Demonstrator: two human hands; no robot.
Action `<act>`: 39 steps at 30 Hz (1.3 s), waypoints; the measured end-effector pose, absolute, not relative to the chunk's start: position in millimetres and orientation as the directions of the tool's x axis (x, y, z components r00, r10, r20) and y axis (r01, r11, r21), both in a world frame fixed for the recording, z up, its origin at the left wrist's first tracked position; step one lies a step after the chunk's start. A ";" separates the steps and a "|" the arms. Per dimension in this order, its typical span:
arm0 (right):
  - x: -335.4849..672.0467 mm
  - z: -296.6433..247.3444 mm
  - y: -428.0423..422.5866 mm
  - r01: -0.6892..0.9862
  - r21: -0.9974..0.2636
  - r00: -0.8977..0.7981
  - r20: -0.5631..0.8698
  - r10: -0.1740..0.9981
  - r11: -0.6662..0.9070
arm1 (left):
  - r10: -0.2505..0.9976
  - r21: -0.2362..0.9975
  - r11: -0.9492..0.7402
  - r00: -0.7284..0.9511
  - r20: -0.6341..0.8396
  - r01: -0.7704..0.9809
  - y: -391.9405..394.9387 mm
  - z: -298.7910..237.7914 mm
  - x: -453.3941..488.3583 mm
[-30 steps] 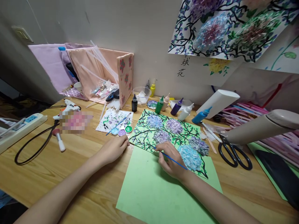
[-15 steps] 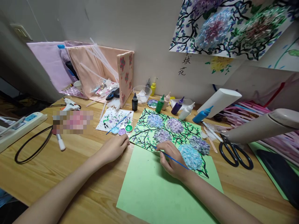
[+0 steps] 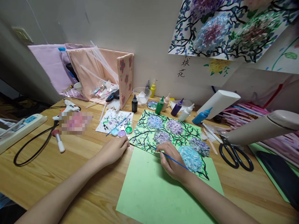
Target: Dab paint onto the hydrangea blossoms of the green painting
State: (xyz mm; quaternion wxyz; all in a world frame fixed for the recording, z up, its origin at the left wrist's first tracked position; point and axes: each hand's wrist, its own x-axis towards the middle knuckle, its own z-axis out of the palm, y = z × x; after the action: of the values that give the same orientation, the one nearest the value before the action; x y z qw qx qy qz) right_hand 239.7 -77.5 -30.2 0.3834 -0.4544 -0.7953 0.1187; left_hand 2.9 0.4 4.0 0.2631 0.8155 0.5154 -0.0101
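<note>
In my right hand (image 3: pixel 171 160) is a thin blue paintbrush (image 3: pixel 175 161), pinched between the fingers. Its tip meets the lower edge of a painting (image 3: pixel 140 136) with black branches, green leaves and raised blue and purple blossoms. The painting lies on a larger light green sheet (image 3: pixel 149 193). My left hand (image 3: pixel 116 147) rests on the table with fingers curled, its fingertips at the painting's left corner; whatever they hold, if anything, is hidden. Just beyond it are small paint-filled caps (image 3: pixel 121 133) in purple, blue and green. A second brush (image 3: pixel 118 124) lies across a paint-spotted paper (image 3: pixel 102 124).
Paint bottles stand behind the painting, among them a green bottle (image 3: pixel 159 105) and a black bottle (image 3: pixel 134 104). Black-handled scissors (image 3: pixel 235 155) and a beige cylinder (image 3: pixel 263 127) are at right. A glue gun (image 3: pixel 71 105) and a power strip (image 3: pixel 21 130) lie at left.
The brush tip has shifted slightly to the right along the painting's lower edge. My left hand stays at the corner. The view has tilted up a little.
</note>
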 end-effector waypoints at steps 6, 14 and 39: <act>239.6 -30.6 -77.6 0.628 -0.537 -0.284 0.516 0.808 0.563 | 0.836 0.412 -0.333 0.468 -0.286 0.848 0.8 2.3 2.2; 240.0 -30.0 -77.9 0.624 -0.545 -0.302 0.493 0.816 0.560 | 0.838 0.420 -0.324 0.463 -0.288 0.848 0.1 3.5 2.8; 239.5 -29.7 -77.9 0.652 -0.521 -0.286 0.505 0.815 0.551 | 0.839 0.428 -0.316 0.460 -0.290 0.847 -2.0 8.0 3.6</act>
State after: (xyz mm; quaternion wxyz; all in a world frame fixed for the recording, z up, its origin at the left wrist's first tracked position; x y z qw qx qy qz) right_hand 239.5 -77.9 -29.7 0.3800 -0.4613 -0.7945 0.1072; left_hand 3.6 -2.0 8.0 0.2682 0.8113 0.5195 -0.0073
